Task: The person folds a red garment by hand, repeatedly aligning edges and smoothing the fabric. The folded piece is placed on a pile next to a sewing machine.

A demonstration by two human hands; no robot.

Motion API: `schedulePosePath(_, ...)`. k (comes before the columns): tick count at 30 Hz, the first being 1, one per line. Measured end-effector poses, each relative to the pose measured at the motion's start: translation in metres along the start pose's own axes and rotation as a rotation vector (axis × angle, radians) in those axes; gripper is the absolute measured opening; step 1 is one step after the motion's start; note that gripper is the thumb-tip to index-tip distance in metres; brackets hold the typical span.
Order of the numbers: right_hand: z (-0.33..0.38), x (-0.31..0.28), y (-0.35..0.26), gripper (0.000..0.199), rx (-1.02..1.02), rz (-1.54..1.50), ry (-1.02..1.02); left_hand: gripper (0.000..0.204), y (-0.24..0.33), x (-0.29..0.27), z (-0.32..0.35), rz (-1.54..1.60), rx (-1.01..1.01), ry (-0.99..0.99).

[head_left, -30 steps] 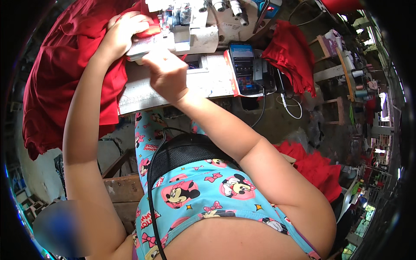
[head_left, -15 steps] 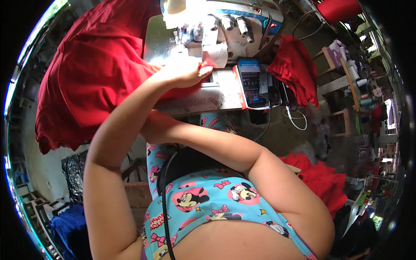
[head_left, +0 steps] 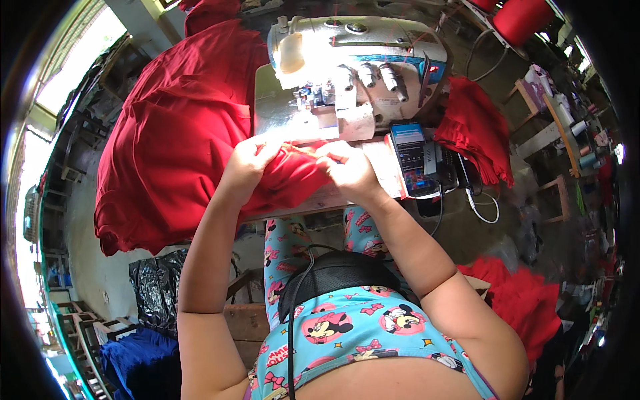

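Left hand: closed in a pinch on the draped red cloth.
Right hand: likewise pinching, probably so we hold its edge spread.
Cloth: before the boxy white metal sewing machine, bulk leftward, presumably leaving us room.

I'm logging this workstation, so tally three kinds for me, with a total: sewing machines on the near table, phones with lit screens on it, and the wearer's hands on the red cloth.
White metal sewing machine with blue trim: 1
Black rectangular phone with lit screen: 1
Bare hands, left hand and right hand, on the red cloth: 2
Total: 4
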State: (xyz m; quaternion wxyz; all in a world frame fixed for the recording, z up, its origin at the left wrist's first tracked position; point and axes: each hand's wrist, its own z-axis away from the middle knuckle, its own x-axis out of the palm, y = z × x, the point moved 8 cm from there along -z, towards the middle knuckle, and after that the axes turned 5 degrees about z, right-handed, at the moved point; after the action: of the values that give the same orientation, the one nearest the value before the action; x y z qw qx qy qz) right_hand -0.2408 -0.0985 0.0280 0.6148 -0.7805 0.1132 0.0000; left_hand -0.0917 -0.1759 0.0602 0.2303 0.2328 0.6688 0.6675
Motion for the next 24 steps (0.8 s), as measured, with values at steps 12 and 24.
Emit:
schedulePosePath(12,-0.005,0.019,-0.004,0.011,0.211,-0.098,-0.167,0.022,0.039,-0.003,0.01,-0.405,0.228,0.086)
schedulePosePath(24,-0.002,-0.01,0.008,0.019,0.29,-0.045,-0.278,0.013,0.043,-0.044,-0.011,-0.553,0.337,0.207)
